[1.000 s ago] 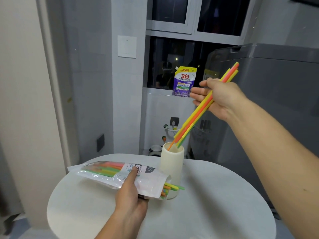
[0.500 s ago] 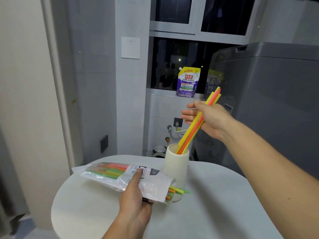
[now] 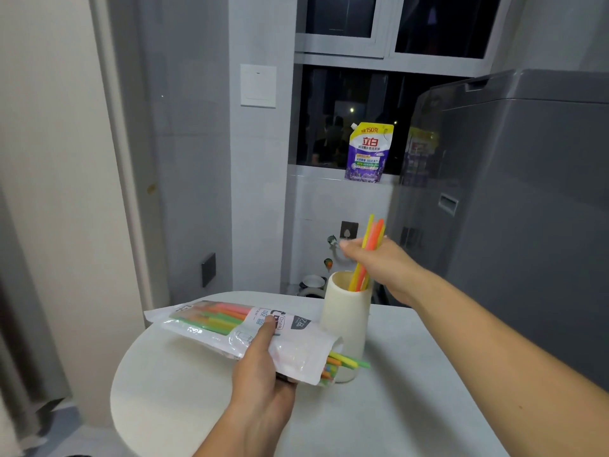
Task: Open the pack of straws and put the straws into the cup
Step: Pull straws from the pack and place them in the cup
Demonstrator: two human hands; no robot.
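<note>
1. Feeding a bunch of straws (image 3: 368,249) into the cup (image 3: 344,313) is the step in hand. The pack (image 3: 211,321) is already open at its right end, so the opening part looks done.
2. The right grip (image 3: 382,263) is closed round the yellow and orange bunch about midway, thumb on the left side. That spot is a little blurred, so I cannot tell how firm the hold is. The bunch's lower ends are inside the cup's mouth, and the upper ends stand above the hand, leaning slightly right.
3. The left grip (image 3: 260,377) holds the pack near its middle, thumb pressed on top and fingers curled beneath. The pack is lifted off the counter (image 3: 412,400) and lies roughly level, just in front of the cup.
4. Containers:
   - The cup stands upright on the counter. As far as can be seen, only this 1 bunch is in it; its bottom is hidden.
   - The pack holds many more straws in pink, orange, green and yellow, with several tips (image 3: 347,361) poking from the open end beside the cup's foot.
5. My judgement of the next move:
   - Loosen the right grip so the bunch drops and leans on the rim, gently, as the tall, narrow cup could tip.
   - Then reach for the poking tips to take another bunch.
   - The task is only partway done — most straws are in the pack.
</note>
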